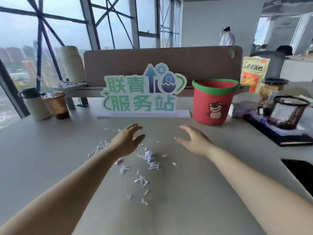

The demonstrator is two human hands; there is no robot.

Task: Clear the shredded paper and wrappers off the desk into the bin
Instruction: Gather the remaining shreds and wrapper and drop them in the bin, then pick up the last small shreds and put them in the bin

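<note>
White and lilac shredded paper [149, 157] lies scattered over the middle of the grey desk [50, 158], with more bits [101, 146] to the left of my left wrist. My left hand [127, 139] hovers over the far part of the scraps, fingers apart and curved, holding nothing. My right hand [194, 139] is beside it to the right, also open and empty, palm facing left. A red bin [214, 102] with a green rim and a bear picture stands upright at the back right, beyond my right hand.
A white-and-green sign [144, 94] stands behind the scraps. A flask [36, 104] and a drink cup [57, 106] are at the back left. A black mesh holder [289, 111], jars and a snack bag [254, 73] crowd the right. A dark slab [299, 168] lies at the right edge.
</note>
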